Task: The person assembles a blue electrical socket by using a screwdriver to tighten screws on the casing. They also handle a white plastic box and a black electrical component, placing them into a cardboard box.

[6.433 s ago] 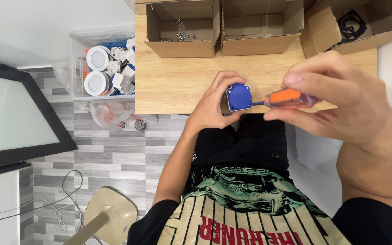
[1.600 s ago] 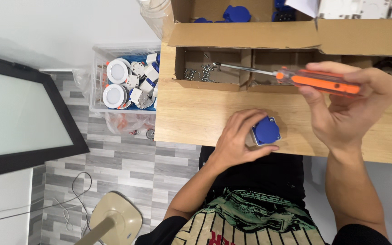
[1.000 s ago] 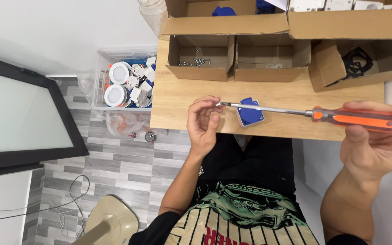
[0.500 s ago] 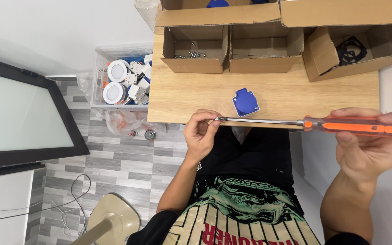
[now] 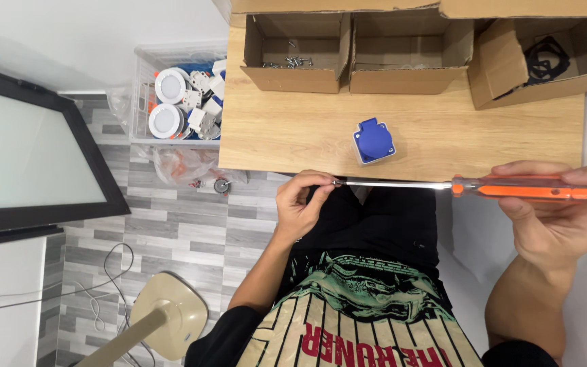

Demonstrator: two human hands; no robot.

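The right hand [image 5: 565,217], at the right edge of the frame, was closed around the orange handle of a screwdriver [image 5: 511,188], fingers curled over the top and thumb underneath. The tool lay nearly level across the middle of the frame, its thin metal shaft running leftward to the left hand [image 5: 300,204]. That hand was pinched shut at the shaft's tip, thumb and forefinger pressed together around it; whether a small screw sat between the fingertips was too small to tell. Both hands hung just below the near edge of the wooden desk [image 5: 273,136], over the person's lap. On the desk, a little above the shaft and apart from both hands, sat a blue socket housing [image 5: 374,141] with a hinged lid. Along the far side of the desk stood open cardboard boxes: the left one [image 5: 293,68] held loose screws, and the right one [image 5: 511,75] held a black ring-shaped part. To the left of the desk, in the upper middle of the frame, a clear plastic bin [image 5: 171,102] held round white fittings and small white parts.
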